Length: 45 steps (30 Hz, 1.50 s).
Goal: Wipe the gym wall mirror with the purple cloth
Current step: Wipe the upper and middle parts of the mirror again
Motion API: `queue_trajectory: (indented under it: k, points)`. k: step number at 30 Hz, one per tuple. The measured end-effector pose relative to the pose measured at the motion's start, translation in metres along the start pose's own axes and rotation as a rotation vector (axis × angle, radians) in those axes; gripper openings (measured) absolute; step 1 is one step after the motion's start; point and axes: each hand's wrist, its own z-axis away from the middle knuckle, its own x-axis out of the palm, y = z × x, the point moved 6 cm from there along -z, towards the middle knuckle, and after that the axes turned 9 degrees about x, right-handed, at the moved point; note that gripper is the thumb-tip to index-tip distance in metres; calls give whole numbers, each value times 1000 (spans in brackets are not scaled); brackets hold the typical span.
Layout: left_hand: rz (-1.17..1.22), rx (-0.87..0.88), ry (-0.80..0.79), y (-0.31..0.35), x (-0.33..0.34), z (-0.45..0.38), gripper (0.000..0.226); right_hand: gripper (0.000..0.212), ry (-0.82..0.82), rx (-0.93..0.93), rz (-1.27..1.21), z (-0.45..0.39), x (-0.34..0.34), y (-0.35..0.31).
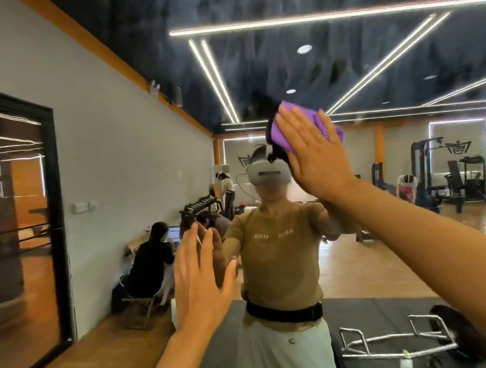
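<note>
Left hand [197, 273] flat, fingers straight; right hand [313, 154] presses purple cloth [303, 127] against mirror [380, 247].

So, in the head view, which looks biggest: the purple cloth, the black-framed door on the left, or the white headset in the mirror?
1. Black-framed door
2. Purple cloth, partly hidden by the right hand
3. White headset

The last two look close; distance skews this.

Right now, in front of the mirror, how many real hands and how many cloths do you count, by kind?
Hands: 2 (left hand, right hand)
Purple cloth: 1
Total: 3
</note>
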Motion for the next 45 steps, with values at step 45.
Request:
queue_trajectory:
  k: [45]
  points:
    - [33, -199, 60, 91, 24, -11, 76, 62, -14, 90, -17, 194, -1, 39]
